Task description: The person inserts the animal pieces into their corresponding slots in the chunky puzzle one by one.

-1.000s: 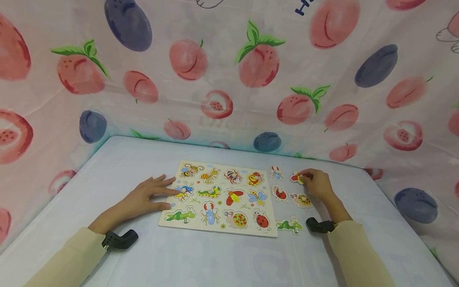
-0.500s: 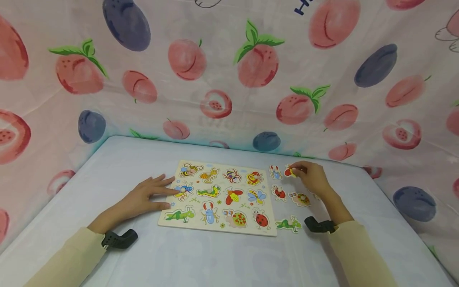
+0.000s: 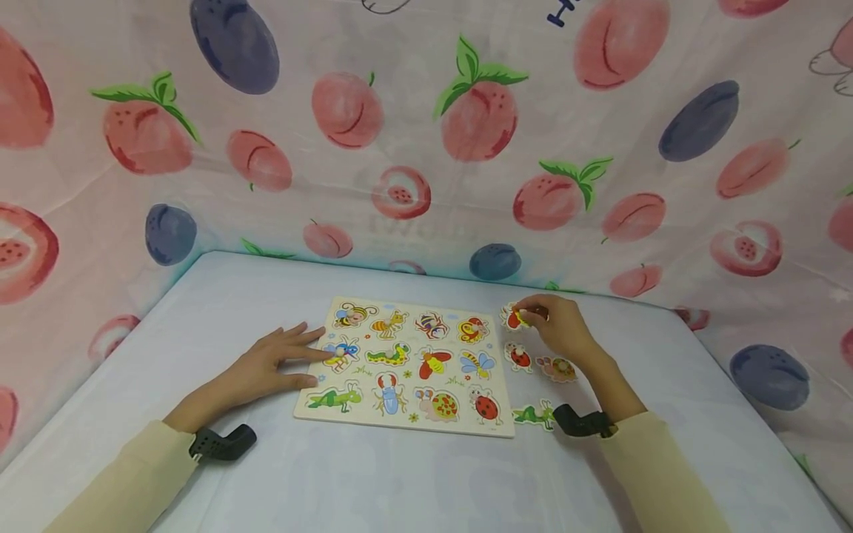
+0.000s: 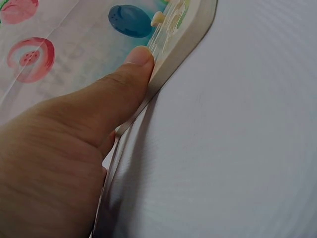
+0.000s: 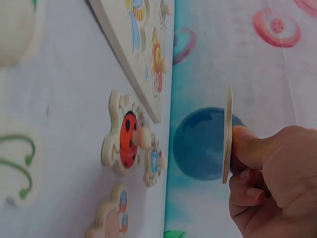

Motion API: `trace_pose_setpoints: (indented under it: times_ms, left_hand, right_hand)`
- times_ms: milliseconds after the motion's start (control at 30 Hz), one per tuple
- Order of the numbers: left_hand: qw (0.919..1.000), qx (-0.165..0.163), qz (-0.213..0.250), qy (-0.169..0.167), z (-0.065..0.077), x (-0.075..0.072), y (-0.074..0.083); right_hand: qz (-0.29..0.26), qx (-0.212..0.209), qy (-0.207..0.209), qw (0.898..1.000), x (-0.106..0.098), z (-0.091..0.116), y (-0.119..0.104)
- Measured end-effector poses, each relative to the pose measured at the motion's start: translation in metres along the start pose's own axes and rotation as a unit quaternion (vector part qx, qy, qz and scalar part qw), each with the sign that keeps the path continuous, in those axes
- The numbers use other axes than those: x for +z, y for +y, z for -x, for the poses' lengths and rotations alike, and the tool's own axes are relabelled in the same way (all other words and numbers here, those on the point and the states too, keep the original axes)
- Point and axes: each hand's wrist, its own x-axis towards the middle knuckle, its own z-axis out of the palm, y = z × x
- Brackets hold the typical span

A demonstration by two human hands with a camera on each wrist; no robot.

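My right hand pinches a red-and-yellow winged insect puzzle piece between thumb and fingers; the right wrist view shows that piece edge-on and raised off the table. In the head view it covers most of a blue stag beetle piece. A peg puzzle board printed with insects lies left of it. My left hand rests on the board's left edge, fingers stretched out. In the left wrist view, the thumb lies against the board's side.
Loose on the white table right of the board lie a ladybug piece, a snail piece and a green grasshopper piece. A fruit-patterned cloth hangs behind the table.
My right hand has moved left with the winged insect piece, from the far right of the loose pieces to over the stag beetle piece. The left hand has stayed on the board.
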Motion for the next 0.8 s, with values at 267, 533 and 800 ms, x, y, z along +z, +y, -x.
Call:
trace_pose_setpoints:
  times_ms: [267,533,800]
  left_hand:
    - [1.0000,0.002,0.001,0.003,0.000,0.001,-0.004]
    - [1.0000,0.006,0.002,0.005,0.000,0.001,-0.001]
    - [1.0000,0.002,-0.001,0.004,0.000,0.001,-0.001]
  right_hand:
    - [-0.014,-0.016,-0.013,1.000,0.011,0.000,-0.011]
    - [-0.038,-0.007,-0.027,0.999,0.020,0.002,-0.029]
    - [-0.041,-0.040,-0.030,0.998,0.029,0.002,-0.043]
